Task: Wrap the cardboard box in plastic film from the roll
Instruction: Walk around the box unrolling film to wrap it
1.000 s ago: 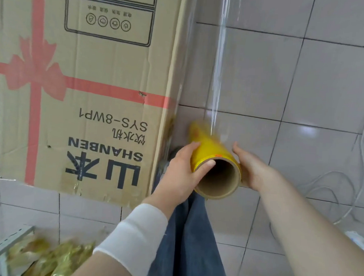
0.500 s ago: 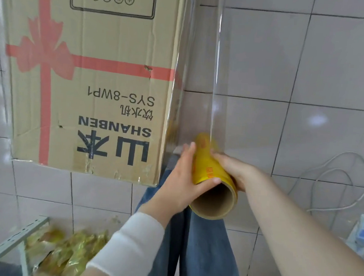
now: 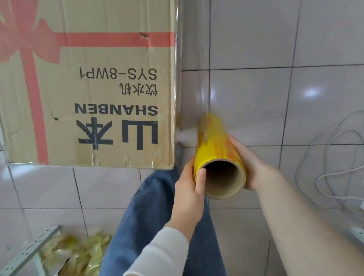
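Gripping the film roll [image 3: 217, 144] from both sides, the left hand [image 3: 189, 187] and right hand [image 3: 255, 163] point it away; the cardboard box [image 3: 94, 85] stands just left, nearer the left hand.

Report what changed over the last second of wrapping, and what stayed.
The right hand, over the top of the roll half a second ago, is back on its right side; the thumb of the left hand slipped to the near rim. Unchanged: both hands hold the roll, and film runs from it to the right edge of the cardboard box.
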`<action>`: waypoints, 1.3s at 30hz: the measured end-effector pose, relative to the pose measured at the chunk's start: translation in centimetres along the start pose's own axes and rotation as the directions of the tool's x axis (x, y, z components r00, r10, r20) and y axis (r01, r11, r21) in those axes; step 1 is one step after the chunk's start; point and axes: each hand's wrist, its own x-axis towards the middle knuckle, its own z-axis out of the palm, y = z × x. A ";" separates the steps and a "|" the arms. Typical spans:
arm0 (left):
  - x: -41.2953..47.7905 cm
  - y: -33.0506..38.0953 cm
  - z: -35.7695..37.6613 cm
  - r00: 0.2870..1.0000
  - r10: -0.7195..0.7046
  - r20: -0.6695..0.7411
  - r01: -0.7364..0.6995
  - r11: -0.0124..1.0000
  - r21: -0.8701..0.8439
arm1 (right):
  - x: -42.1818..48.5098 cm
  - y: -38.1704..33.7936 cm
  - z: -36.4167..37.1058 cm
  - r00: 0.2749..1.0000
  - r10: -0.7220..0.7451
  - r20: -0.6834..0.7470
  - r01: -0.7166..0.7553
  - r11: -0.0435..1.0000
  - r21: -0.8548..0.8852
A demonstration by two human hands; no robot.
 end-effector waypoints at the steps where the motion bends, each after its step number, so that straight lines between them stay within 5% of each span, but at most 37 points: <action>1: -0.3 -0.4 0.3 1.000 -0.007 -0.018 0.007 1.000 -0.014 | 0.3 0.3 0.2 1.000 -0.003 0.000 0.003 1.000 0.024; 7: 0.1 -2.6 -1.0 0.972 -0.062 0.226 0.048 0.997 0.066 | 0.7 1.2 0.4 0.989 0.010 -0.147 -0.043 0.974 -0.223; 11: 1.7 -1.9 -1.3 0.897 0.041 0.440 -0.142 0.970 0.200 | 0.4 2.8 1.2 0.991 -0.029 -0.134 -0.031 0.904 -0.426; 13: 2.7 -1.8 -1.2 0.855 0.026 0.519 -0.227 0.917 0.329 | 0.5 3.6 1.3 0.995 0.012 -0.099 -0.049 0.924 -0.379; 17: 2.7 -2.8 -1.7 0.880 0.067 0.471 -0.282 0.870 0.404 | 0.9 4.6 -0.3 0.996 -0.017 -0.088 -0.009 0.959 -0.282; 21: 0.6 -5.8 -2.6 0.960 0.085 0.268 -0.153 0.957 0.245 | 1.5 7.1 -1.4 0.988 -0.073 -0.133 0.053 0.988 -0.148; 25: -2.8 -9.0 -3.0 0.974 0.074 0.212 -0.094 0.992 0.087 | 2.6 9.4 1.3 0.994 0.003 0.109 -0.016 0.993 0.121; 34: 0.8 -8.7 -7.9 0.872 -0.017 0.489 -0.179 0.919 0.351 | 3.6 10.6 5.2 0.993 0.122 -0.006 -0.122 0.993 -0.003; 39: 2.1 -7.8 -6.7 0.780 -0.060 0.623 -0.319 0.818 0.478 | 3.9 12.5 5.6 0.993 0.104 0.054 -0.104 0.995 0.006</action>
